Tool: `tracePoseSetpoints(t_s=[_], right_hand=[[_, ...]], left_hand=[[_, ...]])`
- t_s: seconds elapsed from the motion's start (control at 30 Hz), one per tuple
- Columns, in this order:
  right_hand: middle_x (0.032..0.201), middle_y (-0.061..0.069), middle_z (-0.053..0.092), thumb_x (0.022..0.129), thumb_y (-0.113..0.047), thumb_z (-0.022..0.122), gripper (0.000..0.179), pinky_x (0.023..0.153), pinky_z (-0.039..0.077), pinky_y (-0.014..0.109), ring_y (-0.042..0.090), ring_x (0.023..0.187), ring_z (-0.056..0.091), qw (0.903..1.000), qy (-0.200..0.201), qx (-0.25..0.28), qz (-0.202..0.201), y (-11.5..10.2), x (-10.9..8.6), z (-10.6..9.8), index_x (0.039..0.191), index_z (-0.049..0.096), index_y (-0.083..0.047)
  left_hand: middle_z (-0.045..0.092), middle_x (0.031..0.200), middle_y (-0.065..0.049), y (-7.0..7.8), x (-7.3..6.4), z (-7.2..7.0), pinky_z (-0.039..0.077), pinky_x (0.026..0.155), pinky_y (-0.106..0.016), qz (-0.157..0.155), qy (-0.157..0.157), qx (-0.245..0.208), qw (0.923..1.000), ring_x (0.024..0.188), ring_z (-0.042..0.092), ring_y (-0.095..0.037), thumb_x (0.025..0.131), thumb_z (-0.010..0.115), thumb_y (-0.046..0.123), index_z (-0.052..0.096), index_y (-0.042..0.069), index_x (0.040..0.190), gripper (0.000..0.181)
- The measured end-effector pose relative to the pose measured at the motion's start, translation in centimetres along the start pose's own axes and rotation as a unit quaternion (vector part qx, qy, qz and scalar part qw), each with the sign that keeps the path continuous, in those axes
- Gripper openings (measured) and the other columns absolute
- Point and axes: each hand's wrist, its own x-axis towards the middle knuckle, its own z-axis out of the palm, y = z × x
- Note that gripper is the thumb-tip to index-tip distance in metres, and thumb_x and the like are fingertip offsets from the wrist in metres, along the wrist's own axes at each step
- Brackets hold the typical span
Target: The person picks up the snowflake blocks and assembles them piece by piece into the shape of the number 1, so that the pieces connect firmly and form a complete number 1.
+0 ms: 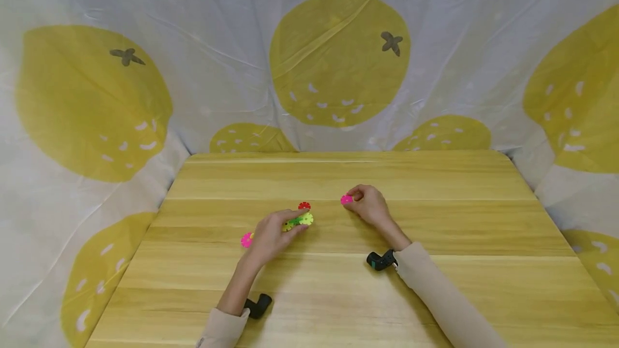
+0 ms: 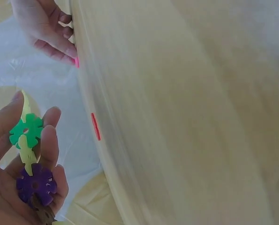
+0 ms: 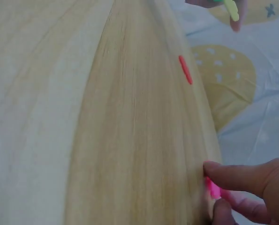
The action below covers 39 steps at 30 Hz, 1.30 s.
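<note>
My left hand (image 1: pixel 271 235) grips a chain of interlocked plastic snowflake discs, with a green disc (image 2: pixel 26 130), a purple disc (image 2: pixel 36 184) and pale yellow ones among them. A yellow disc (image 1: pixel 306 219) shows at the fingertips, and a pink disc (image 1: pixel 247 240) sticks out behind the hand; the palm hides part of the chain. A loose pink disc (image 1: pixel 346 199) is pinched between thumb and fingers of my right hand (image 1: pixel 370 205), low over the table in the right wrist view. Between the hands, a red disc (image 1: pixel 304 205) lies flat on the table, just beyond the left fingertips.
The wooden table (image 1: pixel 329 294) has light plank stripes. A white cloth (image 1: pixel 217 69) with yellow fruit prints hangs behind and beside it. Black wrist devices (image 1: pixel 380 260) sit at both sleeve cuffs.
</note>
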Motion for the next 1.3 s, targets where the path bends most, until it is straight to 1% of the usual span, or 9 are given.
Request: tracePoseSetpoints(t_s=[0.1, 0.23, 0.3, 0.4, 0.5, 0.77, 1.1, 1.17, 1.3], right_hand=[[0.097, 0.011, 0.072, 0.089, -0.012, 0.082, 0.024, 0.078, 0.054, 0.035, 0.022, 0.086, 0.067, 0.9998, -0.017, 0.004, -0.001, -0.5, -0.6, 0.1, 0.107, 0.069, -0.003], [0.094, 0.012, 0.074, 0.094, -0.005, 0.075, 0.017, 0.068, 0.059, 0.031, 0.022, 0.076, 0.072, 0.9964, -0.053, 0.059, -0.028, -1.1, -1.8, 0.2, 0.109, 0.068, -0.004], [0.094, 0.013, 0.073, 0.095, -0.001, 0.073, 0.016, 0.067, 0.061, 0.031, 0.023, 0.076, 0.073, 0.9905, -0.077, 0.104, -0.047, -1.5, -2.5, 0.2, 0.110, 0.070, -0.004], [0.099, 0.015, 0.073, 0.096, 0.000, 0.070, 0.018, 0.073, 0.063, 0.038, 0.024, 0.081, 0.074, 0.9775, -0.113, 0.161, -0.076, -2.1, -3.5, 0.1, 0.114, 0.073, -0.005], [0.102, 0.015, 0.075, 0.095, -0.002, 0.072, 0.019, 0.077, 0.063, 0.041, 0.022, 0.085, 0.074, 0.9676, -0.128, 0.195, -0.096, -2.7, -4.4, 0.1, 0.114, 0.074, -0.005], [0.103, 0.014, 0.077, 0.092, -0.006, 0.077, 0.016, 0.078, 0.061, 0.023, 0.016, 0.089, 0.074, 0.9660, -0.098, 0.205, -0.124, -3.3, -5.2, 0.8, 0.109, 0.076, -0.006], [0.101, 0.014, 0.078, 0.092, -0.008, 0.078, 0.017, 0.077, 0.060, 0.022, 0.023, 0.090, 0.075, 0.9661, -0.076, 0.207, -0.135, -3.3, -5.8, 1.3, 0.109, 0.077, -0.006], [0.101, 0.014, 0.079, 0.092, -0.009, 0.078, 0.016, 0.076, 0.061, 0.026, 0.023, 0.088, 0.076, 0.9648, -0.072, 0.210, -0.140, -3.4, -5.9, 1.3, 0.108, 0.078, -0.007], [0.100, 0.015, 0.079, 0.093, -0.007, 0.077, 0.013, 0.076, 0.064, 0.045, 0.033, 0.086, 0.078, 0.9575, -0.070, 0.236, -0.150, -3.6, -6.2, 1.3, 0.106, 0.079, -0.005]], left_hand=[[0.076, 0.123, -0.010, 0.1, 0.0, -0.1, 0.058, 0.096, -0.050, -0.009, -0.003, -0.003, 1.0000, 0.118, 0.071, -0.032, 0.090, 0.081, 0.019, 0.076, 0.014, 0.126, 0.037], [0.075, 0.126, -0.008, 0.2, -0.1, -0.3, 0.056, 0.101, -0.051, -0.020, -0.010, -0.008, 0.9997, 0.122, 0.069, -0.032, 0.090, 0.081, 0.021, 0.076, 0.014, 0.126, 0.037], [0.075, 0.127, -0.008, 0.3, 0.0, -0.3, 0.056, 0.101, -0.051, -0.022, -0.013, -0.009, 0.9996, 0.122, 0.069, -0.031, 0.090, 0.082, 0.021, 0.076, 0.014, 0.127, 0.038], [0.076, 0.126, -0.007, 0.4, 0.1, -0.3, 0.056, 0.101, -0.050, -0.026, -0.016, -0.012, 0.9995, 0.121, 0.070, -0.030, 0.090, 0.082, 0.021, 0.076, 0.014, 0.126, 0.038], [0.077, 0.123, -0.006, 0.6, 0.1, -0.2, 0.057, 0.098, -0.050, -0.027, -0.017, -0.022, 0.9992, 0.118, 0.071, -0.029, 0.089, 0.083, 0.020, 0.077, 0.014, 0.125, 0.037], [0.076, 0.124, -0.004, 0.8, 0.2, 0.3, 0.056, 0.100, -0.048, -0.024, -0.023, -0.061, 0.9976, 0.119, 0.070, -0.027, 0.088, 0.083, 0.019, 0.079, 0.016, 0.120, 0.032], [0.074, 0.129, -0.005, 1.1, 0.2, 0.2, 0.056, 0.100, -0.049, -0.028, -0.033, -0.075, 0.9963, 0.123, 0.068, -0.027, 0.089, 0.082, 0.022, 0.079, 0.019, 0.119, 0.030], [0.075, 0.127, -0.005, 1.2, 0.2, 0.1, 0.057, 0.099, -0.048, -0.028, -0.031, -0.078, 0.9961, 0.122, 0.069, -0.027, 0.089, 0.082, 0.022, 0.080, 0.019, 0.118, 0.029], [0.077, 0.122, -0.005, 1.4, 0.2, 0.1, 0.059, 0.095, -0.046, -0.018, -0.023, -0.085, 0.9959, 0.116, 0.071, -0.025, 0.089, 0.082, 0.020, 0.081, 0.018, 0.115, 0.026]])
